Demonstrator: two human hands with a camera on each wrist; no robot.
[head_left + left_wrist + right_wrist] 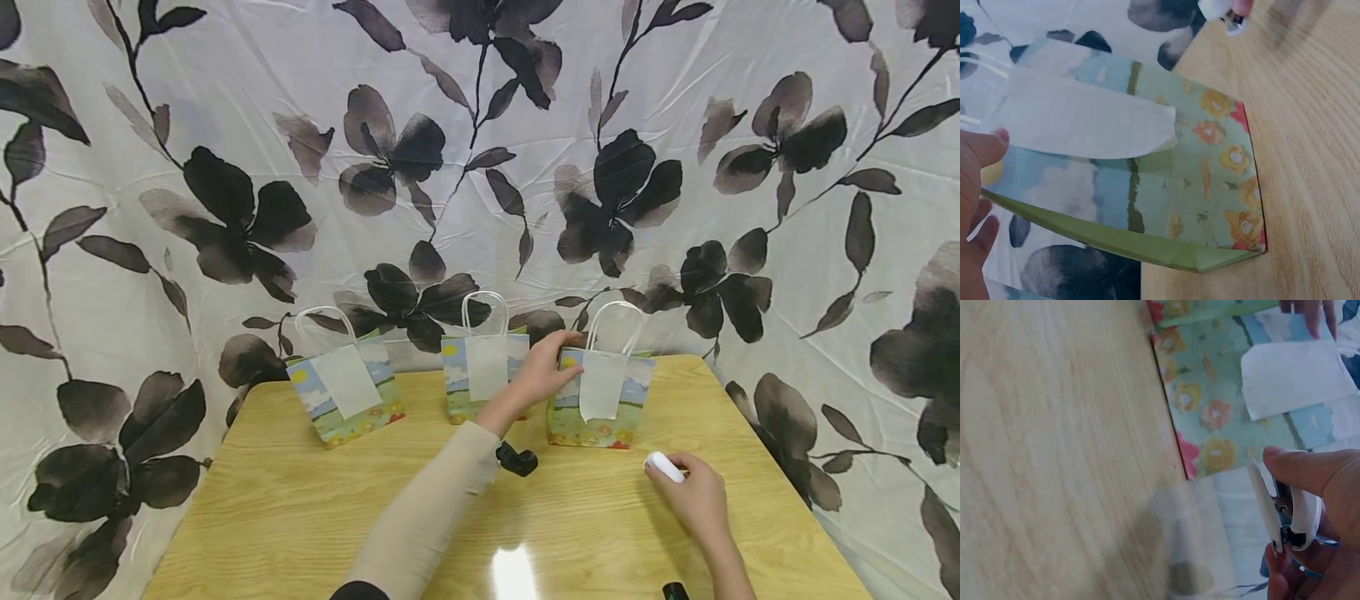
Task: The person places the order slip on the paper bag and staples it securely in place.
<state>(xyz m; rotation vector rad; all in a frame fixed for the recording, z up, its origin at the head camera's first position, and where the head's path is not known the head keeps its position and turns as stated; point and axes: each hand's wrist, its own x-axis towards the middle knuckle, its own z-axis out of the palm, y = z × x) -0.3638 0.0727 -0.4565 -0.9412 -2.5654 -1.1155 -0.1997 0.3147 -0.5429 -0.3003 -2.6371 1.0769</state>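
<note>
My left hand holds the top left edge of the right-hand paper gift bag, thumb on its front and other fingers behind. In the left wrist view, that bag shows a printed landscape with flowers along its base. A blank white paper piece lies on the bag's front, below the white handles. My right hand grips a small white stapler in front of the bag's right side. The right wrist view shows the stapler between thumb and fingers, its halves spread at one end.
Two matching bags stand to the left: a middle bag and a tilted left bag, each with white paper on its front. All are on a wood-grain table. A floral cloth hangs behind and at the sides.
</note>
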